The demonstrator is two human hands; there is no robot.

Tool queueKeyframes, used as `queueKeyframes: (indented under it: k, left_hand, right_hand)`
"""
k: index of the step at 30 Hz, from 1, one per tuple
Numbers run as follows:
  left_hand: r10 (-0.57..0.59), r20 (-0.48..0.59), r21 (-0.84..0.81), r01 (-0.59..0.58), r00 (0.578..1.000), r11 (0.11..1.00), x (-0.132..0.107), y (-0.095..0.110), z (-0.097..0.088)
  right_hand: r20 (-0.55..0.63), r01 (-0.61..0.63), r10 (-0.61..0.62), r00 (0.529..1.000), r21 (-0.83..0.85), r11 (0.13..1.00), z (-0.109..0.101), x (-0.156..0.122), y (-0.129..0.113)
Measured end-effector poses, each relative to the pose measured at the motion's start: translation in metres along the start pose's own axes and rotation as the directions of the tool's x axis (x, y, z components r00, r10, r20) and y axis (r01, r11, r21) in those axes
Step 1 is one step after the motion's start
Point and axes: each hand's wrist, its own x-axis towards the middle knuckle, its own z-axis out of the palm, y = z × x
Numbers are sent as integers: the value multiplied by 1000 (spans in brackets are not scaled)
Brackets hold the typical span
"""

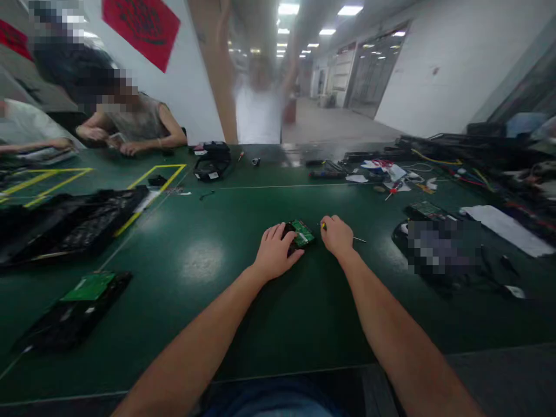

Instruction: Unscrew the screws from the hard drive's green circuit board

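Fingers of left hand half-open, touching green-board device at worktop middle, right hand closed round thin tool just beside, green surface reaching near edge.

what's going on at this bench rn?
Someone has their left hand on a small black unit with a green circuit board. Their right hand, just right of it, grips a thin tool, the shaft pointing away from the board. Another black unit with a green board lies on the table to the left, untouched.
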Motion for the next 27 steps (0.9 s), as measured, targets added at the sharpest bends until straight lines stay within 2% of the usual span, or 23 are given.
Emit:
queueKeyframes:
  k: [5, 13, 22, 27]
  left_hand:
    - [-5, 49, -40, 7, 999, 999, -1, -4, -6]
    - [68, 89, -100, -59, 994, 993, 0, -8, -13]
    - [14, -8, -61, -14, 1000, 998, 1, 1, -5]
    - [14, -30, -62, -16, 999, 998, 1, 2, -4]
  right_hand:
    - [41, 1, -2, 999, 19, 1000, 0, -2, 3]
    - [75, 17, -21, 997, 52, 998, -8, -3, 13]
    - [65, 46, -49, 997, 58, 997, -12, -1, 7]
    - [57, 16, -20, 998, 68, 998, -14, -1, 4]
